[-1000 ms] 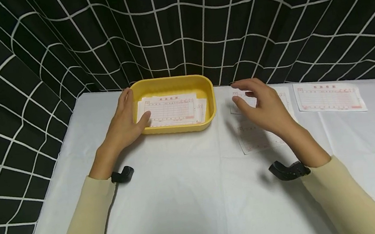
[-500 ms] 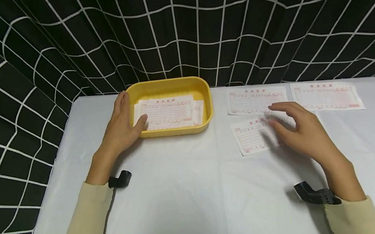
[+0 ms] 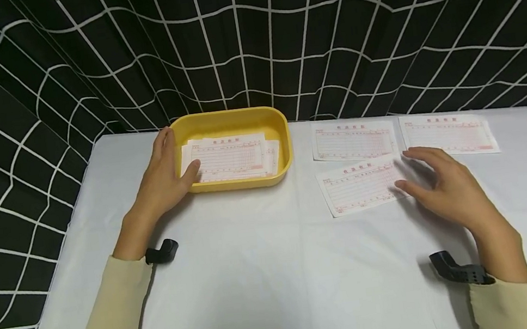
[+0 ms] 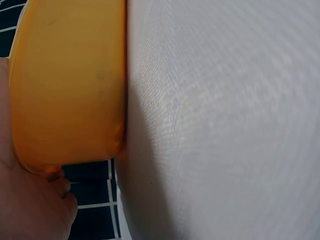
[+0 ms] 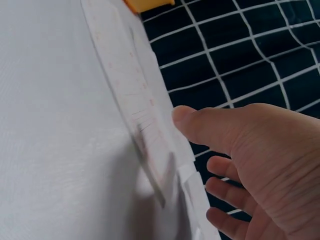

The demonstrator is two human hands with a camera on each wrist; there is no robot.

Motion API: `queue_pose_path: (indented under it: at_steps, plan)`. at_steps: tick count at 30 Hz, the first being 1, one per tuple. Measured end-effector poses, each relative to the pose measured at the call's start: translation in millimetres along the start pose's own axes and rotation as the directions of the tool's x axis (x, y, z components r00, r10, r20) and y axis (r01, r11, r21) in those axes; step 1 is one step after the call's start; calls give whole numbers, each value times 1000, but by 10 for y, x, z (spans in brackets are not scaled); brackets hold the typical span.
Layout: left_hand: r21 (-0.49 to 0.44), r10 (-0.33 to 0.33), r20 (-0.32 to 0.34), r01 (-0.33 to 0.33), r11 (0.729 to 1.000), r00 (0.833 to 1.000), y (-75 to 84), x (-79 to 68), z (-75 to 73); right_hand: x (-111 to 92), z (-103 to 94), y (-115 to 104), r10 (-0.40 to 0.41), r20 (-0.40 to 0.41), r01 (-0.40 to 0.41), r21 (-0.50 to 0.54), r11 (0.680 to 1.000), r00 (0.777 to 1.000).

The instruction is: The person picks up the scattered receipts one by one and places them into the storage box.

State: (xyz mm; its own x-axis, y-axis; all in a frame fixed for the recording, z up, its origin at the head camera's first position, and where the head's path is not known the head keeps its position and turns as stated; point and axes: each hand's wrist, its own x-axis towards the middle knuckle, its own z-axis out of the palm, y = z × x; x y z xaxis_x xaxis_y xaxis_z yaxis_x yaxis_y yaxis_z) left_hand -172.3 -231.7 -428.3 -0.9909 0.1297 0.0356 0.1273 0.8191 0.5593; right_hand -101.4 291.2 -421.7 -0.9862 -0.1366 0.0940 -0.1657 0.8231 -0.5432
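My left hand grips the left end of a yellow plastic basket, thumb over the front rim. In the left wrist view, fingers show past the basket's end wall. Inside lies a loose pile of receipt slips printed in red. To the right, my right hand hovers with thumb and fingers apart, holding nothing. Its fingertips are over the right end of a slanted receipt slip. Behind that lies another slip, partly overlapped. A further slip lies at the far right.
A white cloth covers the table. Black fabric with a white grid hangs along the back and left edges. Both wrists carry black camera mounts.
My right hand has drawn back rightward from above the rear slip to the right end of the slanted slip, uncovering both. The left hand stays on the basket; the view has shifted slightly.
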Motion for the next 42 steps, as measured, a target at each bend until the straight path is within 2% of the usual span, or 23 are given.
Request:
queue_pose_path:
  at_steps: [8, 15, 24, 31, 42]
  plan:
    - [-8, 3, 7, -3, 1000, 1000, -24, 0, -32, 50, 115, -32, 38, 65, -37, -16, 999, 997]
    - [1, -7, 13, 7, 1000, 1000, 3, -9, -14, 63, 174, -27, -81, 38, 81, -1, 997, 996]
    - [-2, 19, 2, -19, 1000, 1000, 8, -32, -30, 76, 205, -77, 21, 141, -21, 4, 1000, 990]
    - [-1, 9, 21, -9, 1000, 1000, 34, -29, -5, 4, 196, -45, 23, 142, -23, 2, 1000, 990]
    - [-7, 5, 11, -5, 1000, 1000, 21, -20, -17, 39, 191, -86, 34, 172, -32, -12, 999, 984]
